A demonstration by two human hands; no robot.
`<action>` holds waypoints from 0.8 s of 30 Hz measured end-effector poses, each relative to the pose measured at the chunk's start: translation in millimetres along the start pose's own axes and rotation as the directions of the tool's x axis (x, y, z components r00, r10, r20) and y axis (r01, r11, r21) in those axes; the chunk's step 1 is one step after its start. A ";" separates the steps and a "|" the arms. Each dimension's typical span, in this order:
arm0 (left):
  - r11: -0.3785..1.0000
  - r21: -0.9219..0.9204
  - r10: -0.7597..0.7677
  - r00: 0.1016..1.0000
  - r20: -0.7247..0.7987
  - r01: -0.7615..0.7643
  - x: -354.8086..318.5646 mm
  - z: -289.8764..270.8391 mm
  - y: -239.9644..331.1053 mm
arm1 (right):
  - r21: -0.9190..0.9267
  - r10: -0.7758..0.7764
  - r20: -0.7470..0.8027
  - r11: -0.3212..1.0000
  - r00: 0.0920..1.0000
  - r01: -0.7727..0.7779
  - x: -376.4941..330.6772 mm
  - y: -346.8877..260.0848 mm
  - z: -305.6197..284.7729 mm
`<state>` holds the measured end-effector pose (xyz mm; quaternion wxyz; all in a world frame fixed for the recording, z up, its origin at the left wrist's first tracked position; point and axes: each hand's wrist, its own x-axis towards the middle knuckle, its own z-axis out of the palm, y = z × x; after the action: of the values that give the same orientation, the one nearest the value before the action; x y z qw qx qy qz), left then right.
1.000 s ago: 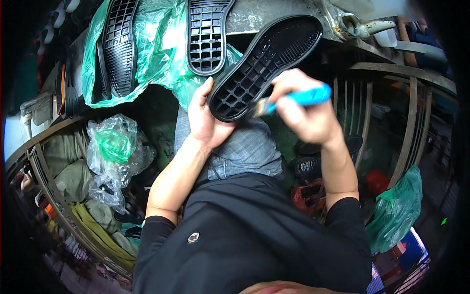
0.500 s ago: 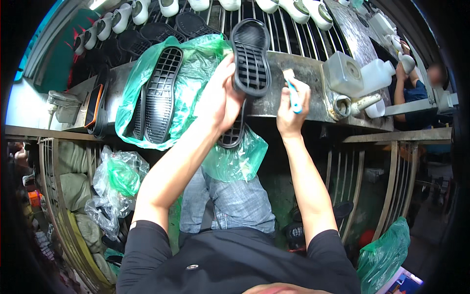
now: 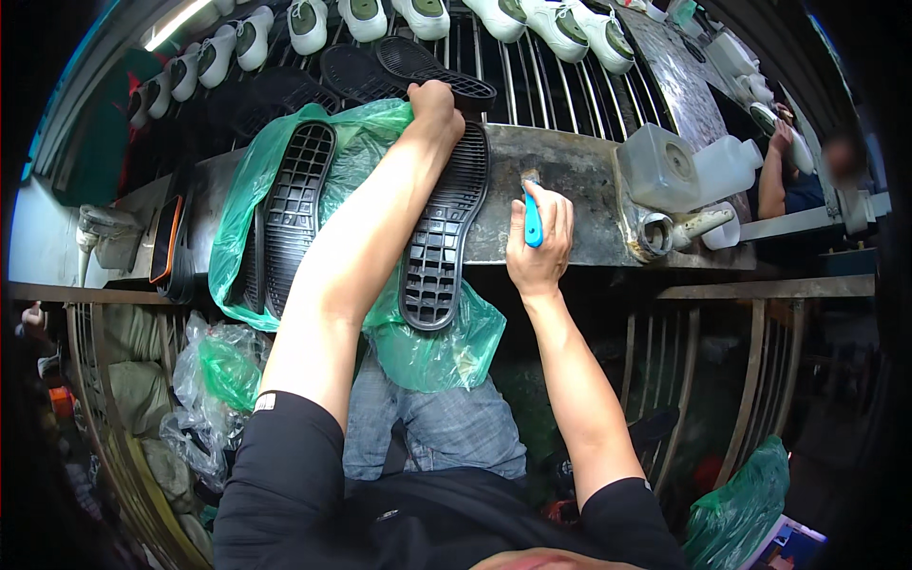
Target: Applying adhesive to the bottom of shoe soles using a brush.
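My left hand [image 3: 437, 106] is stretched to the far side, its fingers closed at the near edge of a black shoe sole [image 3: 432, 72] that lies on the metal rack. Part of that grip is hidden behind the hand. My right hand [image 3: 541, 236] grips a small brush with a blue handle [image 3: 534, 217], bristles pointing away over the bench. Beneath my left forearm, a second black sole [image 3: 437, 252] with a grid pattern rests across the bench edge on green plastic. More soles [image 3: 299, 180] lie in the green plastic bag [image 3: 359, 157] at left.
White shoes [image 3: 427, 17] line the far side of the slatted rack [image 3: 532, 85], with more black soles on its left. Translucent plastic containers [image 3: 658, 163] and a pipe-like fitting [image 3: 655, 233] stand right on the bench [image 3: 589, 190]. A phone [image 3: 166, 237] is at left. Another person works far right.
My left hand has moved the held sole away from me and down onto the rack. My right hand with the brush has shifted slightly left and nearer.
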<state>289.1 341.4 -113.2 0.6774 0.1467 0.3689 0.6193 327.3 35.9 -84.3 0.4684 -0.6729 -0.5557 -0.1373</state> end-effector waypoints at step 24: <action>0.889 0.437 -0.195 0.751 0.630 -0.135 -274.2 -114.3 161.9 | 0.224 0.118 -0.131 0.971 0.984 -0.087 -8.2 4.3 -23.8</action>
<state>103.6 82.9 1.9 0.7194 0.5038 0.2434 0.4116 336.2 12.4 -79.7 0.5844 -0.6338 -0.4969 -0.0992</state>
